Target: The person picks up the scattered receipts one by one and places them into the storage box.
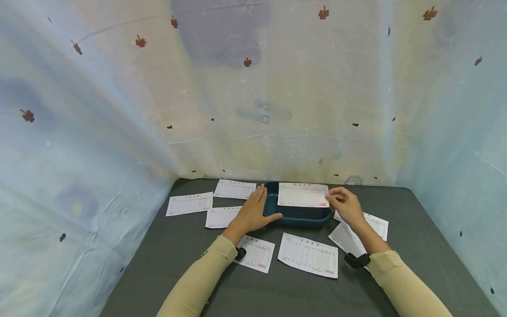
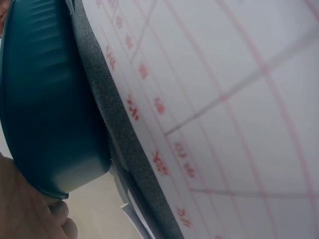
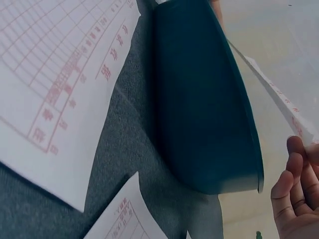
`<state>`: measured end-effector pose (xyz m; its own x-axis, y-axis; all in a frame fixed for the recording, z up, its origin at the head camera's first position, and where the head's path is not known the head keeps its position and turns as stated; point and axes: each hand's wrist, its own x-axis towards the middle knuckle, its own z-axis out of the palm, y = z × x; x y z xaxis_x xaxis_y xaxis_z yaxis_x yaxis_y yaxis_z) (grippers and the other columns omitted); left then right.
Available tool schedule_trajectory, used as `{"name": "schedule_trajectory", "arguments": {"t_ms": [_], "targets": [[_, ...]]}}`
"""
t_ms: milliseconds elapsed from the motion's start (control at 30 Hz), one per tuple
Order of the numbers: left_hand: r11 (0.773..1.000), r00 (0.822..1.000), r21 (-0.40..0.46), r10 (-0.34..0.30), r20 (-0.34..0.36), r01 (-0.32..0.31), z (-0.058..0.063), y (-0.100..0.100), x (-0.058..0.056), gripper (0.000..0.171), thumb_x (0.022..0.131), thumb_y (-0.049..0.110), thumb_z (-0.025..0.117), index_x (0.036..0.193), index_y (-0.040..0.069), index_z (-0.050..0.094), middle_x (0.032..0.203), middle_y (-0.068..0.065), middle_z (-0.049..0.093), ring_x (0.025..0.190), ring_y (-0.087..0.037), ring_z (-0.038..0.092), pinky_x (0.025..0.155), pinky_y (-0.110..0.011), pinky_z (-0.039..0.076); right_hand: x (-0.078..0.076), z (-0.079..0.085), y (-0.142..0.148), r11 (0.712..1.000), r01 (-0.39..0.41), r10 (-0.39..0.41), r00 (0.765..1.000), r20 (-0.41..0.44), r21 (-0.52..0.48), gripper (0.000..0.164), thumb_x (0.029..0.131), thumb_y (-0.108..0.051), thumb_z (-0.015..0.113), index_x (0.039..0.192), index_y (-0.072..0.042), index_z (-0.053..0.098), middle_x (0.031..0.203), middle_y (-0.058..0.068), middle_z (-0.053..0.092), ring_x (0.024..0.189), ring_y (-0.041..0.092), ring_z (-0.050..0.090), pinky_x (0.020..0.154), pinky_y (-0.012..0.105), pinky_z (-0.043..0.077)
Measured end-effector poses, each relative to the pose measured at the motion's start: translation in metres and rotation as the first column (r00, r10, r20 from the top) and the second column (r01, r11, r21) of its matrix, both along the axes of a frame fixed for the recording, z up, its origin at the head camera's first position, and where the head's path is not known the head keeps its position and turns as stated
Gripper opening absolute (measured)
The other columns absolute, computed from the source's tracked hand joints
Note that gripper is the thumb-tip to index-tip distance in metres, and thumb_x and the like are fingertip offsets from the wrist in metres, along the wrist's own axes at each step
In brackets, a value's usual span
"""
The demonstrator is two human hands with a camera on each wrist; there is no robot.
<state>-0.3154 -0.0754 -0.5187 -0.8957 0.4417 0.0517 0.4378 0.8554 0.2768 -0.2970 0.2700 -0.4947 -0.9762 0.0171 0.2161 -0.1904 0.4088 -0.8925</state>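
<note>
My right hand (image 1: 345,205) pinches the right edge of a printed receipt slip (image 1: 303,194), held flat over the teal plastic basin (image 1: 303,222). The right wrist view shows the thumb and fingertips on the end of that slip (image 3: 279,97), level with the basin's rim. At the basin's left end rests my left hand (image 1: 254,212), fingers straight along the side and thumb spread toward the near rim. In the left wrist view, part of the left hand (image 2: 25,204) lies against the basin wall (image 2: 50,99).
To the left lie several slips (image 1: 190,204) on the dark grey table (image 1: 245,299). Two more slips (image 1: 259,253) (image 1: 309,255) lie in front of the basin, and others (image 1: 348,237) sit partly under the right forearm. A patterned curtain (image 1: 277,97) surrounds the table's back and sides.
</note>
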Motion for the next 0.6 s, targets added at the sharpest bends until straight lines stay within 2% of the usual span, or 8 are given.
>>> {"name": "schedule_trajectory", "arguments": {"t_ms": [133,300,600], "targets": [[1.000,1.000,0.001,-0.001,0.000,0.001,0.000,0.000,0.000,0.119,0.097,0.084,0.047,0.171,0.000,0.007,0.180,-0.015,0.000,0.167,-0.032,0.003,0.135,-0.049,0.010,-0.003,-0.001,-0.005,1.000,-0.006,0.005,1.000,0.018,0.012,0.025,0.107,-0.018,0.070,0.120,0.002,0.068,0.089,0.009,0.075,0.075,0.014,0.064,0.067,0.024,0.056],[1.000,1.000,-0.001,-0.004,0.004,0.004,0.000,0.000,0.000,0.118,0.098,0.083,0.048,0.171,0.000,0.007,0.180,-0.015,0.000,0.167,-0.033,0.003,0.135,-0.049,0.010,-0.004,-0.001,-0.010,0.998,-0.012,0.010,1.000,0.025,0.055,0.024,0.107,-0.018,0.071,0.120,0.002,0.068,0.089,0.014,0.075,0.075,0.019,0.064,0.063,0.024,0.051],[1.000,1.000,0.019,-0.010,0.002,0.010,-0.001,0.000,-0.001,0.120,0.097,0.084,0.048,0.171,-0.001,0.008,0.180,-0.015,0.001,0.167,-0.033,0.004,0.135,-0.048,0.009,-0.008,0.001,-0.017,0.991,-0.016,0.017,1.000,-0.012,0.130,0.022,0.105,-0.016,0.072,0.116,0.003,0.070,0.096,0.019,0.078,0.075,0.012,0.060,0.067,0.023,0.050]]}}
